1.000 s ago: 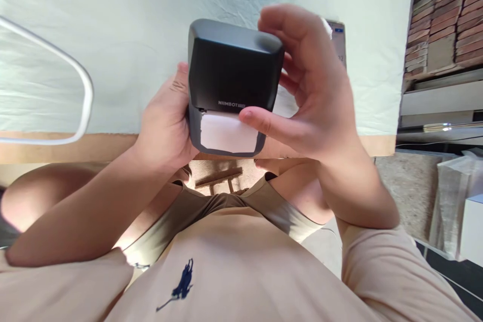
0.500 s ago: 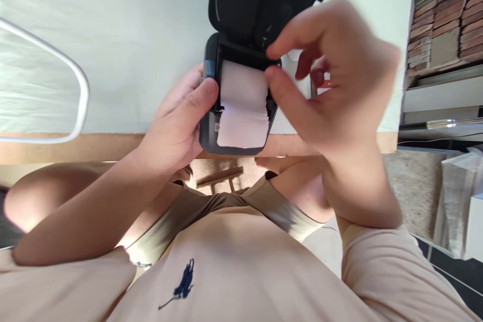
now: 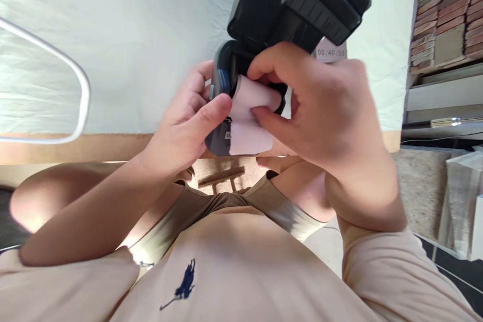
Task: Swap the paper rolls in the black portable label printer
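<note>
Since half a second ago the right hand (image 3: 324, 110) has closed in on the printer (image 3: 241, 100): its fingers (image 3: 264, 63), then spread and blurred beside the open bay, now pinch the paper roll (image 3: 251, 98) there, thumb on the near side of the roll and forefinger over its far side. The lid (image 3: 302, 0) has swung further back and stands tilted up and to the right of the printer, its far edge cut off by the top of the view. The left hand (image 3: 188, 121) grips the printer from its left side, thumb laid across the front edge and touching the loose paper tail (image 3: 247, 138) that hangs over the front lip. The printer is held in the air above the lap, in front of a pale cloth (image 3: 132, 35). A white cord (image 3: 81, 75) loops on the cloth well left of the printer, leaving open room between. A small timer display (image 3: 331, 53) shows just right of the printer, behind the right hand. Stacked bricks (image 3: 449, 10) stand far to its right.
</note>
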`<state>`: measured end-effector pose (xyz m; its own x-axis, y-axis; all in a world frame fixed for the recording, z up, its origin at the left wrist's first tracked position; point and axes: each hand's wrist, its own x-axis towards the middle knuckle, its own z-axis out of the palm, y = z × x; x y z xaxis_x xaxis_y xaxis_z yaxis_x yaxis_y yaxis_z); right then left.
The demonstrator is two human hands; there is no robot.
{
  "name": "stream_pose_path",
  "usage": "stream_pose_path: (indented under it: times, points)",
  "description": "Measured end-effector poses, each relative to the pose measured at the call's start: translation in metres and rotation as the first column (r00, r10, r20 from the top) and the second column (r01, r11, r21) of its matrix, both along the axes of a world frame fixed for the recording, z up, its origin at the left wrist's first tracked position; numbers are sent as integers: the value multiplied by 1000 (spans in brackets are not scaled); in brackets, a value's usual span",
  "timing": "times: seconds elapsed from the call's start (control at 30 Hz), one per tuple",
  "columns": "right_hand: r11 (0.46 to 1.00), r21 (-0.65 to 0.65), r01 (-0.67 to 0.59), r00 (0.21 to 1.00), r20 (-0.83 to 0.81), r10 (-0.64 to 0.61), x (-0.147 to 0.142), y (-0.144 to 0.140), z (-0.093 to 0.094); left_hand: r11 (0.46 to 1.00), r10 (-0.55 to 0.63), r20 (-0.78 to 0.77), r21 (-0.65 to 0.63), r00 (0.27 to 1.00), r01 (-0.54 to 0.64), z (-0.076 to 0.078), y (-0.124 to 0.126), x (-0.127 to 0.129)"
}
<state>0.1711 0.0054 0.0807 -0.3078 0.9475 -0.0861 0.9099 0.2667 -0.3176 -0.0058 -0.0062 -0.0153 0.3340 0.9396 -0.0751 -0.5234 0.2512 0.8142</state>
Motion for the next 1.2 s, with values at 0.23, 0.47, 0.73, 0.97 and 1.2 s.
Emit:
stream_pose_path:
  times: [0.23, 0.47, 0.73, 0.97, 1.2]
  points:
    - [996, -28, 79, 640, -765, -73, 23, 11, -14, 987, 156, 180, -64, 971, -147, 6, 8, 8]
    - [998, -51, 33, 724, -687, -59, 28, 15, -50, 976, 195, 204, -133, 959, -170, 11, 11, 10]
    - [972, 173, 156, 812, -583, -26, 39, 17, -64, 960, 273, 159, -116, 949, -256, 6, 13, 8]
    - [925, 373, 68, 928, -365, 79, 49, 22, -54, 965, 251, 185, -126, 950, -230, 9, 12, 10]
    - [902, 220, 372, 926, -158, -344, 54, 58, -50, 972, 233, 141, -78, 962, -223, 7, 12, 10]
